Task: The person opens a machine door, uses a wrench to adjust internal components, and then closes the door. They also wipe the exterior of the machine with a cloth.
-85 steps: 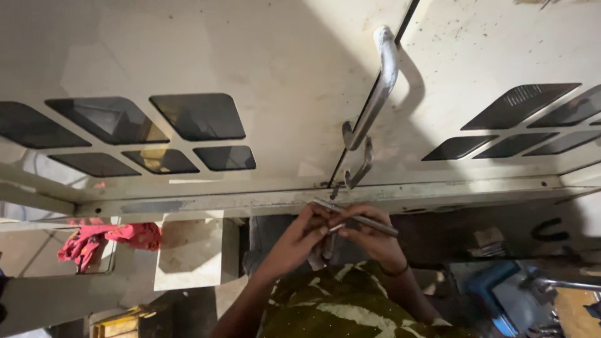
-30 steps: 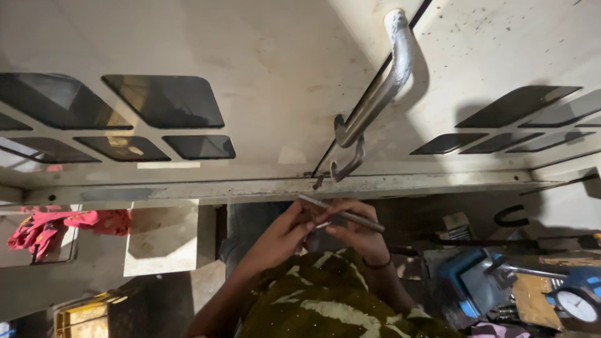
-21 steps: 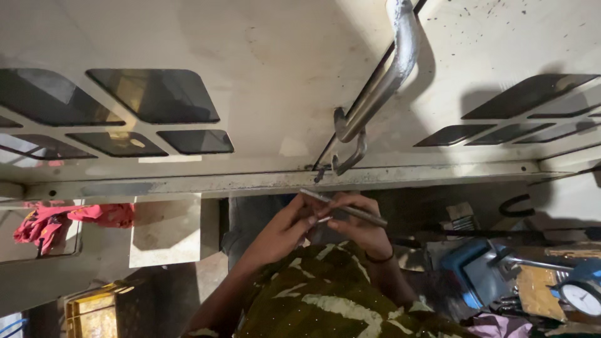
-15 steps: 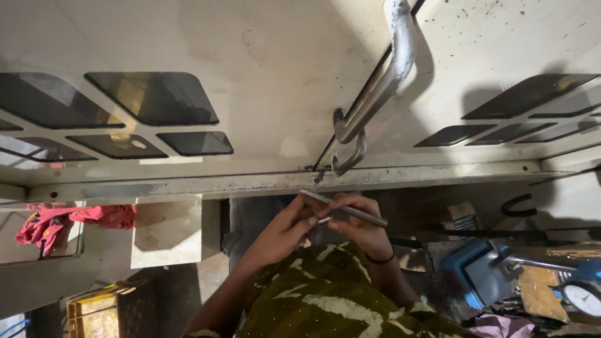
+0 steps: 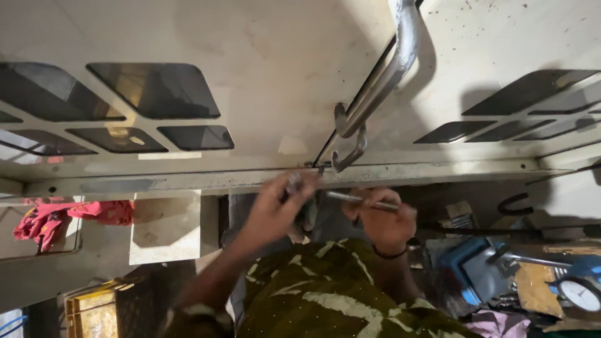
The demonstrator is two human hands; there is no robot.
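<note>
Head view – left hand: the left hand (image 5: 275, 209) is raised to the lower edge of the pale, scuffed metal cabinet panel (image 5: 269, 75), fingers pinched narrow on a small grey metal piece (image 5: 293, 183) just under the panel's bottom rail (image 5: 188, 180).
Head view – right hand: the right hand (image 5: 382, 219) is closed round a slim grey steel rod-like tool (image 5: 360, 199), which lies nearly level below the rail, its tip pointing towards the left hand.
Handling: the tool looks stiff, light and smooth – likely slippery if greasy; a grip at mid-shaft, as now, seems soundest. The small piece looks easy to drop.
Surroundings: a bent steel bar handle (image 5: 382, 81) with a hook end runs up the panel seam; dark slanted vent cut-outs (image 5: 156, 91) sit left and right; a red rag (image 5: 47, 219), a blue vice (image 5: 476, 269) and a round white dial gauge (image 5: 579, 294) lie below.
Hidden: the small piece is motion-blurred – its kind cannot be told; the tool's tip is masked by fingers, and the patterned green sleeve (image 5: 325, 300) covers the forearms.
</note>
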